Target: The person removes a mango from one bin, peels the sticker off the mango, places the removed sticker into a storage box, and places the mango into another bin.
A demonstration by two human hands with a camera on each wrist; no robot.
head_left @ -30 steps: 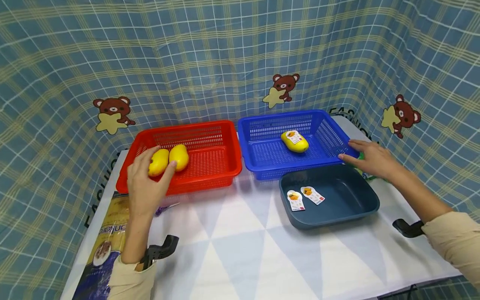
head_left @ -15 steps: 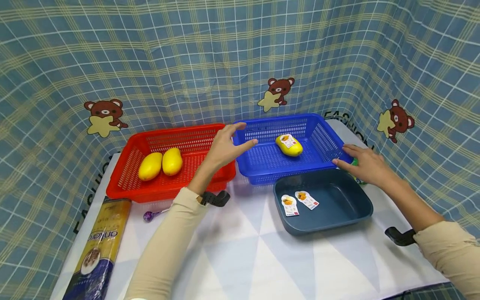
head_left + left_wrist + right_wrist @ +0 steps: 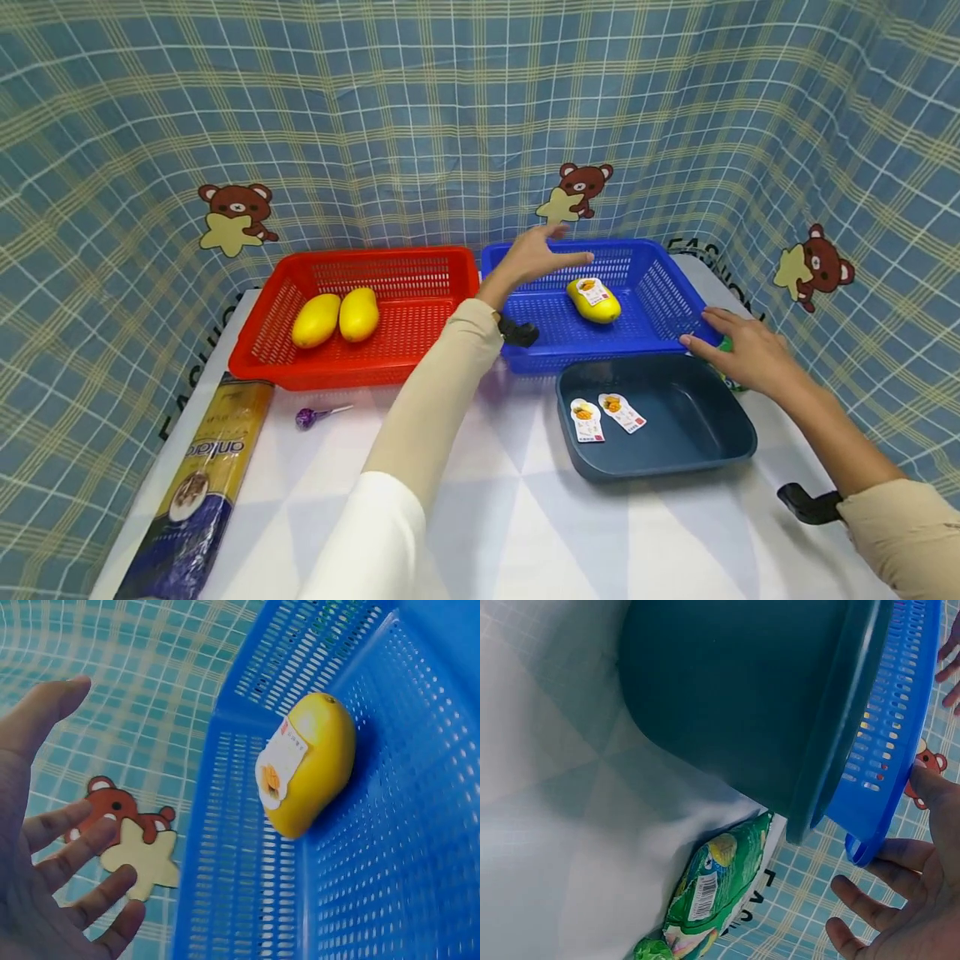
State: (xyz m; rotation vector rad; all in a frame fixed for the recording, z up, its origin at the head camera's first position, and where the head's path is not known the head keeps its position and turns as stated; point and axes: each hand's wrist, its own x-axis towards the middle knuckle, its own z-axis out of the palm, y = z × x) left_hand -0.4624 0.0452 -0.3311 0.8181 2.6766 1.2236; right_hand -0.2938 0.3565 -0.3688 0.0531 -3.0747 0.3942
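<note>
In the head view my left hand hangs above the left part of a blue plastic basket, fingers spread and holding nothing. A yellow mango with a white fruit label lies in that basket, to the right of the hand. The left wrist view shows the labelled mango apart from the hand. My right hand rests at the basket's front right corner. In the right wrist view its thumb and index finger touch the blue rim, the other fingers extended.
A red basket on the left holds two unlabelled mangoes. Two labels lie in a dark teal tub before the blue basket. A lollipop and a long packet lie front left. A green packet lies beside the tub.
My left hand has moved right from over the mangoes in the red basket to above the blue basket, with nothing in it. The right hand stays at the blue basket's corner.
</note>
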